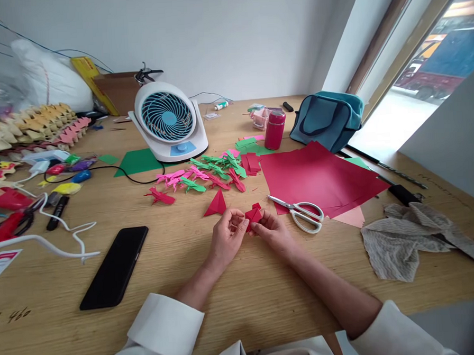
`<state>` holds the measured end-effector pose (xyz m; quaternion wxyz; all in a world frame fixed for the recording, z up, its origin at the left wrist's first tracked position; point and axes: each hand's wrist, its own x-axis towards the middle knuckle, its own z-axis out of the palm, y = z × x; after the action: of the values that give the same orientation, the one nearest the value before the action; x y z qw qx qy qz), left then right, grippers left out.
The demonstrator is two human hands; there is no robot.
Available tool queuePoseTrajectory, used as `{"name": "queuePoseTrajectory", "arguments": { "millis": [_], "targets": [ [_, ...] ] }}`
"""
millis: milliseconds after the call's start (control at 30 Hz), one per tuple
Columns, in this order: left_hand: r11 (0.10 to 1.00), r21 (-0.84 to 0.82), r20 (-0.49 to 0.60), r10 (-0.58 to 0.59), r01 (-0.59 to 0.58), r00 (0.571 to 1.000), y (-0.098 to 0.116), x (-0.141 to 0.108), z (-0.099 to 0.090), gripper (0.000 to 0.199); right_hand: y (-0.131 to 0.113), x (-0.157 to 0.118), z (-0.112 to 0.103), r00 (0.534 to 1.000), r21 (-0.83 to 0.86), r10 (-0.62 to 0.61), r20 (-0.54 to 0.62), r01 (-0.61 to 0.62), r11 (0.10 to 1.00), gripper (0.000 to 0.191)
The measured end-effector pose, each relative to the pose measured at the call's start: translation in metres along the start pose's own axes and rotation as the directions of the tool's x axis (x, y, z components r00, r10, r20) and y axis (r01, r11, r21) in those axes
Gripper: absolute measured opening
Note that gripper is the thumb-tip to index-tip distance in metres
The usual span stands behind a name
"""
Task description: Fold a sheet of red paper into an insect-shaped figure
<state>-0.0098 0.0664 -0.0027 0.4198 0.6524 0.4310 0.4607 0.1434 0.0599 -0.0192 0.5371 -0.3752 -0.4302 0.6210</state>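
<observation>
A small folded red paper piece [254,213] is pinched between both hands near the middle of the table. My left hand [229,236] grips its left side between thumb and fingers. On its right side, my right hand [275,232] is closed, thumb pressing the lower edge. Just beyond my left hand lies a red folded triangle [216,204]. Farther back are several folded paper figures in green [193,184], pink and red [159,196]. White-handled scissors [302,214] rest to the right, partly over large red sheets [320,178].
A black phone [114,268] lies at the left of the wooden table [213,327]. At the back stand a white fan [169,120], a red flask [275,130] and a blue bag [327,121]. A grey cloth [399,240] lies right; cables and a marker [57,213] are left.
</observation>
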Motion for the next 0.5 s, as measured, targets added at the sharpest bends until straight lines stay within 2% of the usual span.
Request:
{"name": "queuePoseTrajectory", "arguments": {
  "millis": [233,400,500],
  "targets": [
    [0.99,0.142,-0.094,-0.015,0.028,0.995,-0.011,0.002,-0.005,0.033,-0.001,-0.002,-0.001,0.999,-0.111,-0.038,-0.029,0.035,0.993,0.037],
    [0.985,0.174,-0.016,0.006,-0.003,1.0,-0.015,0.001,-0.004,0.039,-0.005,-0.002,0.001,0.998,-0.129,-0.035,-0.053,0.028,0.991,0.04],
    [0.993,0.112,-0.012,0.033,-0.031,0.999,-0.014,0.001,-0.003,0.031,-0.005,-0.002,0.003,0.998,-0.117,-0.025,-0.051,0.019,0.993,0.043]
  ]
}}
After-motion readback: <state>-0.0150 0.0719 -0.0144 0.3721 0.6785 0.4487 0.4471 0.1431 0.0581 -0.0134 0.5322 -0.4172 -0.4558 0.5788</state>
